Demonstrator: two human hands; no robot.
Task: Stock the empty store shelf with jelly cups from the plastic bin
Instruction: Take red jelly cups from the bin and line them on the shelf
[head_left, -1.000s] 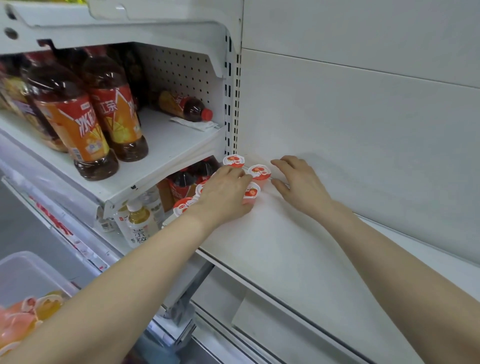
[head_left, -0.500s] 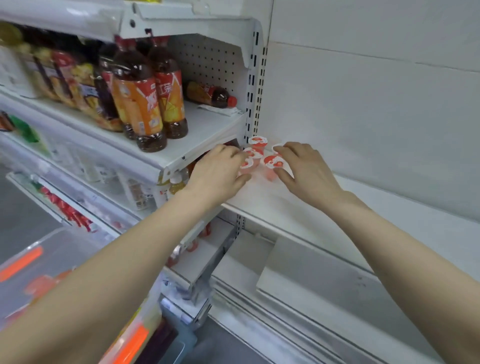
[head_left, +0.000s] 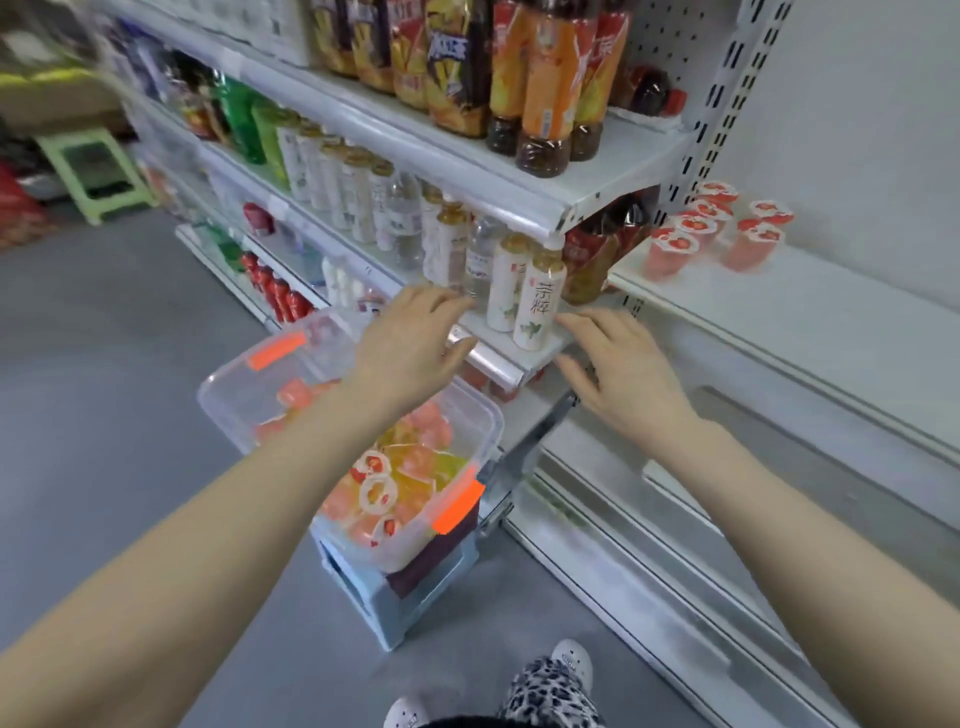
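2 empty hands, jelly cups on shelf and in bin

The left hand (head_left: 410, 348) and right hand (head_left: 618, 374) hover with fingers loosely spread, gripping nothing, the left above the clear plastic bin with orange latches (head_left: 231, 408). Pink red-lidded jelly cups (head_left: 670, 254) stand in 2 short rows at the back left corner of the white metal store shelf (head_left: 831, 332); more fill the bin.

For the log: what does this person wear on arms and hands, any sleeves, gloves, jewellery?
Nothing shows: left hand and right hand are gloveless, no rings visible; both forearms are bare to the frame edge, no sleeves, watch or bands. Below: leopard-print trousers, pale shoes.
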